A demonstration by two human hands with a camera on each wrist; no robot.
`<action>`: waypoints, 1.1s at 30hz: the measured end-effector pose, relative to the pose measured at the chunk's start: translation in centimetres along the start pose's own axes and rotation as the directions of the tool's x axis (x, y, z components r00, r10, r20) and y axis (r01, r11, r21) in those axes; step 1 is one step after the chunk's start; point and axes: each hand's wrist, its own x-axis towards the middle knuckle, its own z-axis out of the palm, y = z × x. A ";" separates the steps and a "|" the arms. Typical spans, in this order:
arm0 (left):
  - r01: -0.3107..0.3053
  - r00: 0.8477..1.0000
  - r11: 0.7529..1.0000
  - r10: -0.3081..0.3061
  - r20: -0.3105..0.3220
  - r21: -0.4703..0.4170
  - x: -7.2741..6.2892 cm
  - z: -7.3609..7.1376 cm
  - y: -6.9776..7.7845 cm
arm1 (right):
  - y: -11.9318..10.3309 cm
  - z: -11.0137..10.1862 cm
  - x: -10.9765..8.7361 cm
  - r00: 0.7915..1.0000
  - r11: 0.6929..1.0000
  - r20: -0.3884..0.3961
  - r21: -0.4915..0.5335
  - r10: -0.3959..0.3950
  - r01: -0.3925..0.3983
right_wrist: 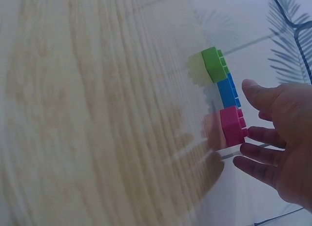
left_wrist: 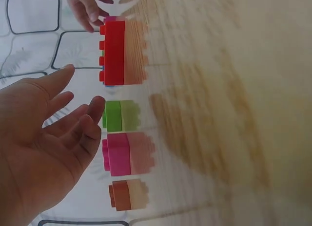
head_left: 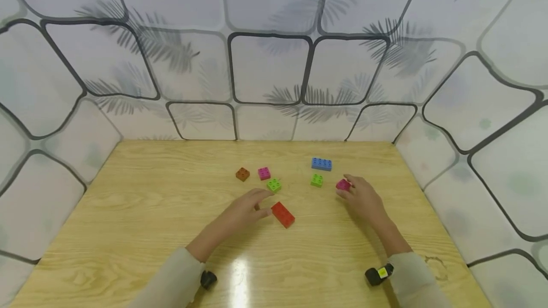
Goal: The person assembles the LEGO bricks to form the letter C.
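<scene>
Pale sleeves (head_left: 171,282) nearest, low in the head view. Left hand (head_left: 246,207) wide and relaxed, thumb just beside the red brick (head_left: 283,215), forefinger near the left green brick (head_left: 274,185). Beyond, on the wooden surface (head_left: 128,213), left pink brick (head_left: 264,173) and brown brick (head_left: 242,174). Right hand (head_left: 365,199) also wide, thumb and fingers spread about the right pink brick (head_left: 343,185); contact impossible to tell. Near that, right green brick (head_left: 317,180), with blue brick (head_left: 321,164) farther back.
</scene>
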 end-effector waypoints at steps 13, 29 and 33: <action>-0.045 0.996 0.997 0.050 0.074 -0.070 2.2 1.7 0.5 | 1.6 0.6 1.0 1.000 0.996 0.003 0.092 0.004 -0.004; -0.008 0.996 0.983 0.025 0.086 -0.185 2.4 2.1 0.3 | 2.4 1.1 1.5 1.000 0.992 -0.001 0.126 -0.018 0.018; 0.003 0.996 0.981 0.014 0.084 -0.196 2.5 2.2 0.1 | 2.5 1.1 1.5 1.000 0.992 -0.002 0.127 -0.023 0.023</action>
